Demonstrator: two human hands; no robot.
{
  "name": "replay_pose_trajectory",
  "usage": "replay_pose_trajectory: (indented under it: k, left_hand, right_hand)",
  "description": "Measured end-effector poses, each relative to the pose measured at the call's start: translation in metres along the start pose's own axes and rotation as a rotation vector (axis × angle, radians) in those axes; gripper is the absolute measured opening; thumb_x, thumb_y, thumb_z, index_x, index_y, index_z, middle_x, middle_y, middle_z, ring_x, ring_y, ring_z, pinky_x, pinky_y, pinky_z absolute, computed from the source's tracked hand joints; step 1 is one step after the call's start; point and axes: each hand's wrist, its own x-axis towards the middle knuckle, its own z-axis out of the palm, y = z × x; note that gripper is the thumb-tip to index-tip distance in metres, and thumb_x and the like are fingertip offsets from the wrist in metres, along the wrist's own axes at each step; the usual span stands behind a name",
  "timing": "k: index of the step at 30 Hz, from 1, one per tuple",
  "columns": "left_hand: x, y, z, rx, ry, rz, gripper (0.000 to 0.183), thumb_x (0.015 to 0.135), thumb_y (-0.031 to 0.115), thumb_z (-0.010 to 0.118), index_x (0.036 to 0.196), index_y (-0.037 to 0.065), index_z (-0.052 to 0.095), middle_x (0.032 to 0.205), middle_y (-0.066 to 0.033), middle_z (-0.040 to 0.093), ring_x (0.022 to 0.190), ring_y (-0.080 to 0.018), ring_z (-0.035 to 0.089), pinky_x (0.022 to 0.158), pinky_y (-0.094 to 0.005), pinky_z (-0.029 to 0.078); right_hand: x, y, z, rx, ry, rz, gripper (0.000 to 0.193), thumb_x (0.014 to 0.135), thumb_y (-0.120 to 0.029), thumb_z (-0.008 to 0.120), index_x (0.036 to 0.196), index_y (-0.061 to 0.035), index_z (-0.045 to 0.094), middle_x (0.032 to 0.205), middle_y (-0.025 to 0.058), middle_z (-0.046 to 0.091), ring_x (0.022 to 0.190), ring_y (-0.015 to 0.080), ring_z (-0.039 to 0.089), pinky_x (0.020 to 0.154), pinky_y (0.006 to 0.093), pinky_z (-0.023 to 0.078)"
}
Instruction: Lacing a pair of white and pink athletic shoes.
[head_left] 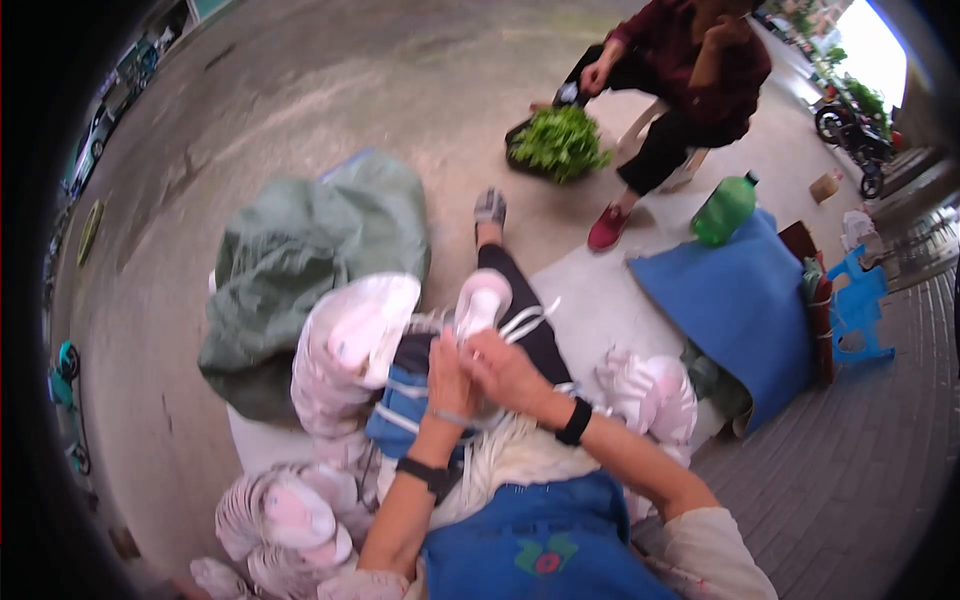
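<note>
Over my lap, a pale pink and white shoe upper is between my hands, with a white shoelace trailing off to its right. My left hand is closed on the near end of the upper. Right beside it, the fingers of my right hand are pinched together at the lace; the exact grip is partly hidden. A bunch of cream-white laces lies across my lap above a blue apron. Close to my left hand stands a stack of similar uppers.
More uppers are piled at lower left and at right. Beyond lie a green tarp bag, a blue sheet, a green bottle and a blue stool. A seated person is ahead, near leafy greens.
</note>
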Motion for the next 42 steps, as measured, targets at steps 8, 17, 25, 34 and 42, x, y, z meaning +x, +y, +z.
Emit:
replay_pose_trajectory:
  k: [8, 17, 25, 34, 42]
  left_hand:
    - [0.008, -0.011, 0.002, -0.070, 0.024, -0.172, 0.023, 0.079, 0.002, 0.054, 0.101, -0.002, 0.050, 0.094, -0.0240, 0.052, 0.089, -0.0420, 0.055, 0.077, -0.0452, 0.047]
    - [0.008, -0.009, -0.010, -0.117, -0.044, -0.269, 0.017, 0.084, 0.009, 0.054, 0.097, -0.001, 0.050, 0.091, -0.0242, 0.057, 0.086, -0.0442, 0.057, 0.074, -0.0480, 0.046]
    - [0.015, -0.007, -0.021, -0.123, -0.150, -0.268, 0.017, 0.084, 0.007, 0.053, 0.099, -0.001, 0.049, 0.096, -0.0238, 0.056, 0.090, -0.0435, 0.056, 0.077, -0.0474, 0.046]
    - [0.055, -0.020, -0.052, -0.156, -0.243, -0.108, 0.032, 0.080, 0.012, 0.059, 0.108, -0.003, 0.051, 0.102, -0.0234, 0.056, 0.097, -0.0373, 0.057, 0.085, -0.0416, 0.046]
    - [0.121, -0.054, -0.010, -0.569, -0.869, -0.506, 0.064, 0.075, 0.051, 0.072, 0.113, 0.001, 0.061, 0.105, -0.0120, 0.063, 0.097, -0.0179, 0.058, 0.082, -0.0316, 0.047]
  right_hand:
    - [0.008, 0.037, 0.022, -0.202, 0.060, 0.168, 0.016, 0.087, -0.018, 0.055, 0.089, -0.0017, 0.057, 0.079, 0.0207, 0.061, 0.076, 0.0391, 0.061, 0.067, 0.0463, 0.048]
    - [0.006, 0.030, 0.037, -0.465, 0.066, 0.064, 0.013, 0.084, -0.016, 0.058, 0.091, -0.0057, 0.057, 0.080, 0.0150, 0.064, 0.072, 0.0347, 0.064, 0.063, 0.0421, 0.051]
    - [0.020, 0.022, 0.022, -0.669, -0.239, 0.103, 0.009, 0.084, -0.010, 0.052, 0.081, -0.0018, 0.052, 0.075, 0.0163, 0.063, 0.071, 0.0334, 0.065, 0.062, 0.0413, 0.052]
    - [-0.044, -0.008, -0.063, -0.029, -0.452, 0.291, 0.013, 0.091, -0.012, 0.052, 0.087, 0.0007, 0.052, 0.076, 0.0197, 0.055, 0.070, 0.0396, 0.055, 0.063, 0.0438, 0.044]
    - [0.018, -0.005, -0.012, -0.368, 0.183, -0.400, 0.008, 0.090, -0.010, 0.054, 0.091, -0.0021, 0.056, 0.074, 0.0134, 0.057, 0.068, 0.0291, 0.057, 0.066, 0.0328, 0.046]
